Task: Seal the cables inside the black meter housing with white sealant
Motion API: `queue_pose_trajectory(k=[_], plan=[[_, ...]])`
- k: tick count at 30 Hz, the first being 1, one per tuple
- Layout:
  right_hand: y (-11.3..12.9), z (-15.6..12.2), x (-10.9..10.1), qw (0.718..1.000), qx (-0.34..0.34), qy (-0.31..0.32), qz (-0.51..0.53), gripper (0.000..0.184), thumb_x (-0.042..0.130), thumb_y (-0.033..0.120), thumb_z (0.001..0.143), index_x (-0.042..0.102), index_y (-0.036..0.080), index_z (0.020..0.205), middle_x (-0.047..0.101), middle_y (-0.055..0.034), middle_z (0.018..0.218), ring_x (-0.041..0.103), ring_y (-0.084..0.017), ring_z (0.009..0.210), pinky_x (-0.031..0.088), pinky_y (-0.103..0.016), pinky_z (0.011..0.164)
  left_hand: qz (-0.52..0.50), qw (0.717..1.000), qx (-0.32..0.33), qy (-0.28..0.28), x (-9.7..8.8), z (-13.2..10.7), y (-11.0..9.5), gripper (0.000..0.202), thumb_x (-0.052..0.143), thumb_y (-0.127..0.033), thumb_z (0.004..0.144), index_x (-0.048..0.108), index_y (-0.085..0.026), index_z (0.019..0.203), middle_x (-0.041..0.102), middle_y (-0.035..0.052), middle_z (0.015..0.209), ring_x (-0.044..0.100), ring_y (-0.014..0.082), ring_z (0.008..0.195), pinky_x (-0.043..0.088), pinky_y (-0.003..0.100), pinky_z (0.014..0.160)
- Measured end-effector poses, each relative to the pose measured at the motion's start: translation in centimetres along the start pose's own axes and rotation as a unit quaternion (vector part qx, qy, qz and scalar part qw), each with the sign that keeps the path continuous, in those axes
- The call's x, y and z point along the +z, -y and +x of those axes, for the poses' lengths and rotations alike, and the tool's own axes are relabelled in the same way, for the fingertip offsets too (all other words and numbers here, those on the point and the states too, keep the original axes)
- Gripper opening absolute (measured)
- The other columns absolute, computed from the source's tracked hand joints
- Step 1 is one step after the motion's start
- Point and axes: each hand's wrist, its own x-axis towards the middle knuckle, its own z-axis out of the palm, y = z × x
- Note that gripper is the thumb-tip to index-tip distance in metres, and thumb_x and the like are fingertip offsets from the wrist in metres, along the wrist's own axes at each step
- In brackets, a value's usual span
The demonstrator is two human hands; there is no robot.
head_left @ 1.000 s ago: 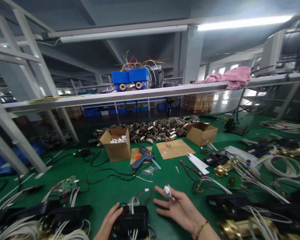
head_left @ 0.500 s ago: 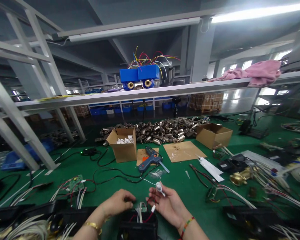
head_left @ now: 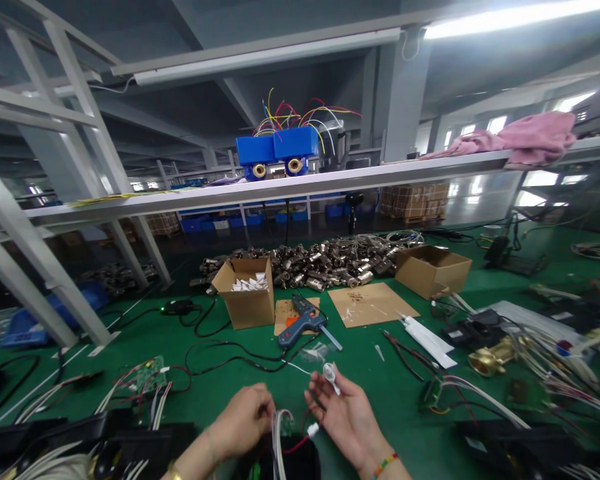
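My right hand (head_left: 347, 413), palm up, has a small white round part (head_left: 329, 371) with a short stem between thumb and fingers. Beside its palm hangs a red wire ending in a white connector (head_left: 313, 430). My left hand (head_left: 245, 420) has its fingers curled together beside a bundle of white wires (head_left: 279, 440); whatever sits between the fingertips is hidden. Those wires run down to a black housing (head_left: 300, 460) at the bottom edge, between my hands. A piece of clear material shows behind the wires.
Ahead lie a glue gun (head_left: 303, 325), a cardboard box of white pieces (head_left: 247, 300), a cardboard sheet (head_left: 370, 303) and pliers (head_left: 403, 355). Metal fittings (head_left: 325, 263) are heaped behind. Circuit boards (head_left: 151, 375) and wired black housings flank both sides. A shelf (head_left: 205, 195) crosses above.
My left hand has moved right and its fingers have closed in beside the white wires. My right hand has shifted slightly right with the white part. More of the wires' length shows above the housing.
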Motion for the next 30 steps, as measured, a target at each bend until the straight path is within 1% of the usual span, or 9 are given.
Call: queue_pose_trajectory(k=[3,6,9,12,15,19,23,26,30], plan=[[0.4,0.5,-0.2,1.000,0.009,-0.012,-0.009,0.009,0.067,0.029,0.085,0.067,0.019,0.084,0.076,-0.0038,0.090,0.069,-0.017,0.086,0.054,-0.032,0.079,0.123,0.970,0.109,-0.179,-0.7,-1.2,-0.6,0.020,0.045,-0.014,0.089,0.062,-0.019,0.080,0.062,0.0030,0.082,0.058,0.0151,0.076,0.044,0.025,0.067],[0.8,0.7,0.8,0.999,0.047,0.027,0.003,0.011,0.069,0.028,0.082,0.067,0.018,0.086,0.075,-0.0056,0.104,0.069,-0.022,0.098,0.052,-0.036,0.090,0.247,0.866,0.264,-0.346,-1.6,-1.9,-0.7,0.020,0.046,-0.007,0.090,0.063,-0.017,0.094,0.062,0.0043,0.082,0.057,0.0161,0.074,0.045,0.028,0.069],[1.1,0.7,2.9,0.990,0.073,0.122,0.006,0.012,0.071,0.027,0.079,0.067,0.016,0.083,0.073,-0.0079,0.111,0.068,-0.024,0.098,0.048,-0.039,0.099,0.329,0.769,0.363,-0.411,-2.3,-2.1,-1.0,0.029,0.049,0.000,0.084,0.062,-0.014,0.107,0.066,0.0056,0.082,0.057,0.0175,0.075,0.044,0.032,0.073],[1.0,0.9,5.0,0.966,0.113,0.233,-0.016,0.019,0.067,0.034,0.082,0.068,0.016,0.085,0.074,-0.0092,0.104,0.067,-0.022,0.090,0.050,-0.041,0.092,0.363,0.746,0.369,-0.420,-2.5,-2.2,-1.7,0.033,0.048,-0.001,0.086,0.062,-0.015,0.112,0.068,0.0057,0.081,0.060,0.0195,0.080,0.044,0.038,0.082],[0.7,1.3,6.3,0.941,0.147,0.304,-0.022,0.037,0.066,0.041,0.081,0.066,0.013,0.106,0.073,-0.0106,0.100,0.065,-0.023,0.089,0.050,-0.044,0.090,0.356,0.764,0.362,-0.398,-2.9,-2.1,-2.5,0.033,0.049,-0.002,0.085,0.062,-0.017,0.112,0.068,0.0061,0.083,0.060,0.0199,0.081,0.043,0.038,0.083],[0.7,1.7,7.0,0.934,0.127,0.335,-0.017,0.046,0.065,0.039,0.080,0.061,0.015,0.119,0.072,-0.0112,0.102,0.064,-0.026,0.094,0.047,-0.051,0.092,0.247,0.858,0.318,-0.320,-4.3,-2.0,-4.1,0.023,0.052,-0.010,0.085,0.065,-0.022,0.100,0.066,0.0031,0.080,0.057,0.0179,0.075,0.042,0.032,0.071],[1.0,1.6,7.6,0.926,0.110,0.361,-0.017,0.043,0.066,0.038,0.080,0.060,0.021,0.119,0.070,-0.0098,0.110,0.063,-0.027,0.101,0.044,-0.054,0.095,0.028,0.963,0.126,-0.236,-5.6,-0.7,-6.7,0.021,0.048,-0.030,0.090,0.061,-0.020,0.078,0.061,0.0008,0.073,0.055,0.0161,0.071,0.041,0.027,0.066],[1.1,1.2,8.1,0.921,0.108,0.375,-0.014,0.024,0.062,0.038,0.084,0.067,0.023,0.102,0.068,-0.0091,0.115,0.061,-0.028,0.105,0.043,-0.055,0.096,-0.086,0.980,-0.008,-0.181,-6.2,1.4,-8.4,0.037,0.050,-0.050,0.086,0.056,-0.018,0.068,0.052,-0.0019,0.061,0.046,0.0139,0.059,0.033,0.026,0.055],[1.5,0.9,8.3,0.921,0.082,0.381,0.005,0.013,0.061,0.031,0.085,0.065,0.021,0.077,0.068,-0.0060,0.120,0.060,-0.027,0.107,0.042,-0.054,0.097,-0.083,0.977,-0.062,-0.184,-6.4,3.7,-9.5,0.048,0.052,-0.064,0.077,0.048,-0.019,0.058,0.045,-0.0032,0.054,0.039,0.0120,0.054,0.024,0.025,0.050]])
